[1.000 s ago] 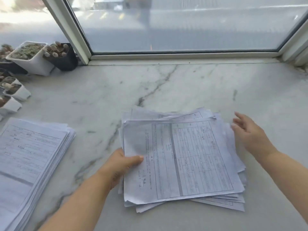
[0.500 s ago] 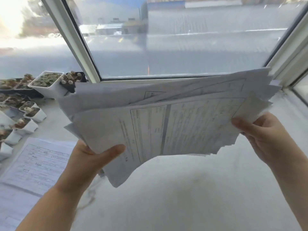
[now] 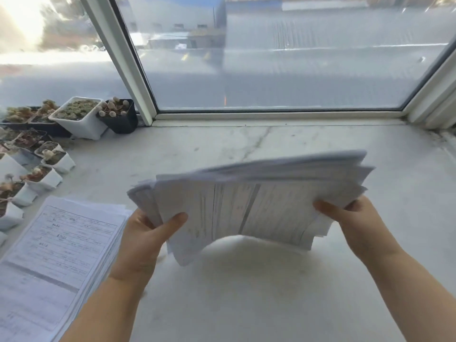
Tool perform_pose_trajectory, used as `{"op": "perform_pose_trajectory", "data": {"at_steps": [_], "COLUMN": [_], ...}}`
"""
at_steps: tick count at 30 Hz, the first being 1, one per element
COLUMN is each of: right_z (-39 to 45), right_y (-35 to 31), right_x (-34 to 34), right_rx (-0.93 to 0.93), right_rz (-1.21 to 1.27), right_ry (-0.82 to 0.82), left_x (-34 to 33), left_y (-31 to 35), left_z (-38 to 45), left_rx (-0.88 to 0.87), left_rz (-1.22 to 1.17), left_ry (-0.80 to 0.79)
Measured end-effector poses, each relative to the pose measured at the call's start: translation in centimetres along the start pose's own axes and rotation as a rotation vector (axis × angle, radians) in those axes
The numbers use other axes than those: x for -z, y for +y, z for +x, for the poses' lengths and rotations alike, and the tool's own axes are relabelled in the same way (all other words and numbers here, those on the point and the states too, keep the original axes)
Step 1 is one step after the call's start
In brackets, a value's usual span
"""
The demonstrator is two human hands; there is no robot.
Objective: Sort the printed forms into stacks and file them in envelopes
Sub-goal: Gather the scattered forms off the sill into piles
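A loose, uneven bundle of printed forms (image 3: 256,201) hangs in the air over the marble sill (image 3: 246,292), its sheets fanned and blurred. My left hand (image 3: 148,233) grips its left edge, thumb on top. On the other side my right hand (image 3: 350,218) grips the right edge with the thumb over the top sheet. A second stack of printed forms (image 3: 56,257) lies flat on the sill at the lower left, beside my left forearm. No envelope is in view.
Several small white and black pots with succulents (image 3: 81,117) stand in rows along the left of the sill. A window frame (image 3: 271,117) closes the back edge and angles in at the right.
Both hands lifted the bundle off the sill, raised it high, and have now brought it lower and flatter. The stack at the left has not moved.
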State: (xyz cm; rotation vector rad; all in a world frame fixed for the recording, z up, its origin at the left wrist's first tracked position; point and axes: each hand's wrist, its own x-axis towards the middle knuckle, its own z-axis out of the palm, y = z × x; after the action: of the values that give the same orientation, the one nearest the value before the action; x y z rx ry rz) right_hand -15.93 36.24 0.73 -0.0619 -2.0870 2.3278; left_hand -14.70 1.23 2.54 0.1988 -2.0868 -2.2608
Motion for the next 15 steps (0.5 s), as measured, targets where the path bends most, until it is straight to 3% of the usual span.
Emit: {"op": "perform_pose_trajectory", "data": {"at_steps": [4, 11, 15], "right_z": [0.7, 1.8, 4.2], "right_y": [2.0, 1.6, -2.2], "right_x": [-0.3, -2.0, -6.4], "right_rx": [-0.05, -0.087, -0.066], "right_rz": [-0.053, -0.099, -0.249], "right_ry": [0.039, 0.14, 0.012], "left_x": [-0.6, -2.4, 1.7], "left_y": [-1.8, -1.7, 0.5], "left_z": [0.2, -0.4, -2.6], "left_rx": [0.132, 0.142, 0.132], "left_rz": [0.045, 0.117, 0.161], "left_ry": [0.046, 0.138, 0.215]}}
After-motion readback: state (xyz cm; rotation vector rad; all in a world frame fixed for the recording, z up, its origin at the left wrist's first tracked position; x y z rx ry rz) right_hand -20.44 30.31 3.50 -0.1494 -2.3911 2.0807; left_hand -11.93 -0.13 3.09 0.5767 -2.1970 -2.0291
